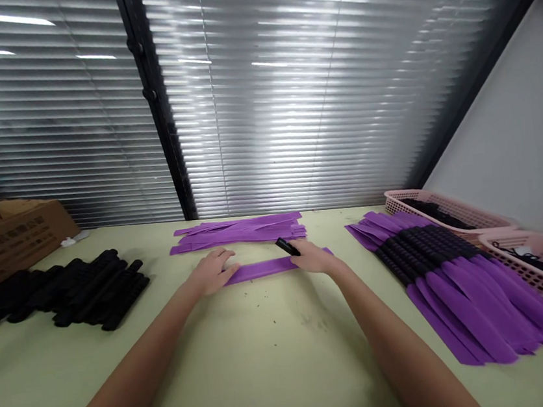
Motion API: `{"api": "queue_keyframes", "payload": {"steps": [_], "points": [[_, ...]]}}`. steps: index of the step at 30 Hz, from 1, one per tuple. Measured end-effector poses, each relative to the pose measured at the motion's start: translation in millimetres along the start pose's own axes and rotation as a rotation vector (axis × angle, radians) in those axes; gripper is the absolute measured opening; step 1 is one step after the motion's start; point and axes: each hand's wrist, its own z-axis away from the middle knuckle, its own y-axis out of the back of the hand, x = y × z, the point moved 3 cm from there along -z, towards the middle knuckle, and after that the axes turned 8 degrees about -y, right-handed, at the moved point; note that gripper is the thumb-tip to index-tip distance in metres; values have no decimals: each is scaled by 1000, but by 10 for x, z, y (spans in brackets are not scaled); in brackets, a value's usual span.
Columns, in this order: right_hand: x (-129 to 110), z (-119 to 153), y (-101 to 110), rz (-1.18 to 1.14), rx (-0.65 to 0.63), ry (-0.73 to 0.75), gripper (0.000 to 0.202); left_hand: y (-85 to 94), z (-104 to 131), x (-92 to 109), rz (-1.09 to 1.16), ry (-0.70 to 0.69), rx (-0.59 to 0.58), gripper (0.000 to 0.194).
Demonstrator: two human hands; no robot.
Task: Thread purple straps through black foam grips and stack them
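Note:
A single purple strip [262,269] lies across the pale table between my two hands. My left hand [212,272] rests at its left end, fingers apart, with the thumb along the strip. My right hand [313,257] is closed round a short black piece [287,247] that sticks out up and to the left, above the right part of the strip. Behind them lies a loose stack of purple strips [240,231]. At the right is a row of purple strips [480,310] with black pieces [418,249] round their middles.
Black pieces [95,289] lie piled on the table [271,373] at the left, near a cardboard box [20,235]. Two pink baskets [493,228] [534,275] with black items stand at the right. Blinds [281,117] rise behind the table.

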Motion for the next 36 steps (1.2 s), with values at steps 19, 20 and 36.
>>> {"api": "queue_keyframes", "payload": {"steps": [19,20,36], "points": [[-1043,-36,-693,25,101,-115,30,-361,-62,-64,-145,176,-77,61],[-1098,-51,-715,36,98,-133,29,-359,-62,-66,-143,178,-83,61],[-1276,-242,-854,138,112,-233,24,-355,-68,-70,-121,164,-139,60]]}}
